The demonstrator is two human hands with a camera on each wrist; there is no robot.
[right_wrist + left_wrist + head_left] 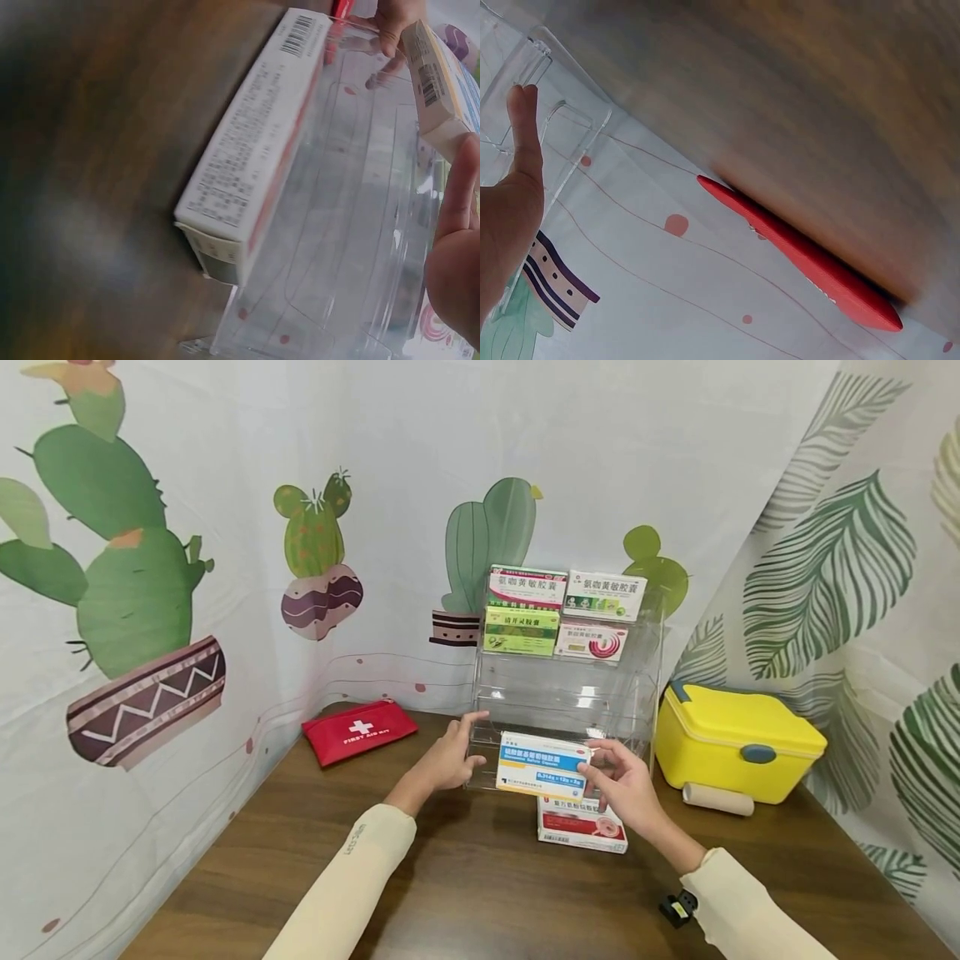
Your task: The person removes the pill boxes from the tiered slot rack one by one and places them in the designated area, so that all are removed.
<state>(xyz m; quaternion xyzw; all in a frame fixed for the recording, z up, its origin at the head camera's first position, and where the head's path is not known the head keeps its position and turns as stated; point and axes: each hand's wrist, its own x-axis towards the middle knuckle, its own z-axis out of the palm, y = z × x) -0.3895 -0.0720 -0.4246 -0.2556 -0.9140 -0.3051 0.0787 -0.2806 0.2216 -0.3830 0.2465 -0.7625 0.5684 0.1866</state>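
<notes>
My right hand [626, 785] pinches a blue-and-white medicine box [536, 767] by its right end, thumb on the front. The box is held upright in front of the lower tiers of a clear display rack [517, 681]; the right wrist view shows its edge and one end. At the rack's left side is my left hand [450, 758], fingers extended along the side and thumb near the front edge. Below the held box, a red-and-white medicine box [581, 827] lies on the table at the foot of the rack, its upper part partly covered by the held box.
Several medicine boxes, including a green one [521, 631], fill the rack's upper tiers. A red first aid pouch [360, 732] lies to the left on the wooden table [465, 893]. To the right stand a yellow case [731, 739] and a pale roll [717, 799].
</notes>
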